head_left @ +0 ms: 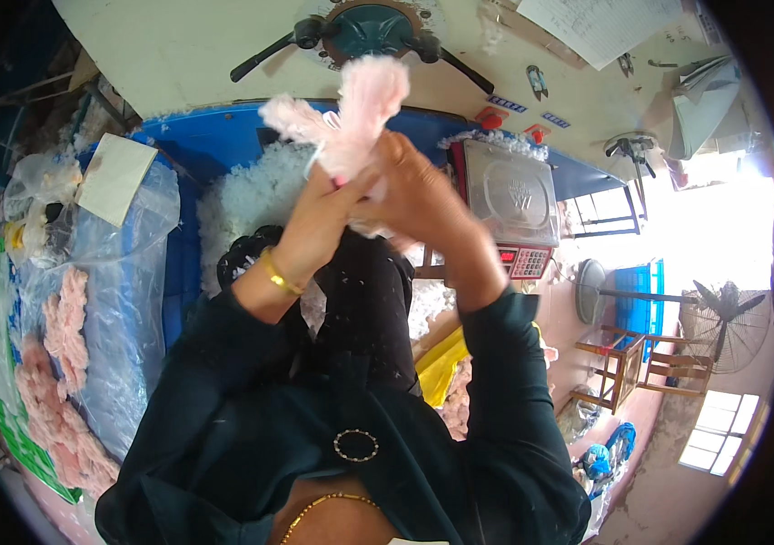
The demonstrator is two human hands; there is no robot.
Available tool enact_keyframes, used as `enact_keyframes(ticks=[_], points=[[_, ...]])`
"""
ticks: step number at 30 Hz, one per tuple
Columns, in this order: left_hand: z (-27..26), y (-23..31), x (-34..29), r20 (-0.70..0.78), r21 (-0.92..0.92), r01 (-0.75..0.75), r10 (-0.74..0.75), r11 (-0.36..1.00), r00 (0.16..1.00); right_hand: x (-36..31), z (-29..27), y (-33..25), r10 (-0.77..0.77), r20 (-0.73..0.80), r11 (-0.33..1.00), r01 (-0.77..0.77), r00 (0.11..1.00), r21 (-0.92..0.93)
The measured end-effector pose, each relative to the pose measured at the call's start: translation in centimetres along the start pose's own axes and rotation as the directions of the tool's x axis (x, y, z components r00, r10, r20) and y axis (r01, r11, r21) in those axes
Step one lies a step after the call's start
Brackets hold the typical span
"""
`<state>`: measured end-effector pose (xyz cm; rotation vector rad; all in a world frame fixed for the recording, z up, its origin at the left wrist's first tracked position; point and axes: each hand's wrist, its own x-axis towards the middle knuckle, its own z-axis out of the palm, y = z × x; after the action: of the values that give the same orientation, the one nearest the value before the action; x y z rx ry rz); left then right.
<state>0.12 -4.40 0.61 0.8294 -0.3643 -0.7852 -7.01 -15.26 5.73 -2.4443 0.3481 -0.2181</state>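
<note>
A fluffy pale pink plush piece with two ear-like lobes is held up in front of me, its lobes pointing away. My left hand, with a gold bangle at the wrist, pinches its lower part. Closed around the plush from the other side is my right hand, slightly smeared by motion. A small bright pink spot shows near my left fingertips. The rest of the plush's lower end is hidden by my hands. Below and left of them lies loose white stuffing.
Beyond my hands, a dark green machine part with two black handles is set in a pale panel. A digital scale stands to the right. Pink plush pieces and clear plastic bags lie at left. A wooden chair and fan stand farther right.
</note>
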Motion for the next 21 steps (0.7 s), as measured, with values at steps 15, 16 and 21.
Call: enact_keyframes(ticks=[15,16,21], points=[[-1.9,2.2,-1.8,0.313,0.675,-0.438,0.306,0.594,0.899,-2.3,5.2,1.3,-0.017,-0.402,0.911,0.179,0.915,0.37],[-1.0,2.9,-2.3,0.288,0.578,-0.408,0.292,0.706,0.912,-2.4,5.9,1.3,0.04,-0.415,0.806,0.216,0.909,0.55],[0.8,6.8,1.9,0.268,0.58,-0.129,-0.039,0.805,0.963,2.5,0.3,1.7,0.198,-0.013,0.324,-0.053,0.98,0.945]])
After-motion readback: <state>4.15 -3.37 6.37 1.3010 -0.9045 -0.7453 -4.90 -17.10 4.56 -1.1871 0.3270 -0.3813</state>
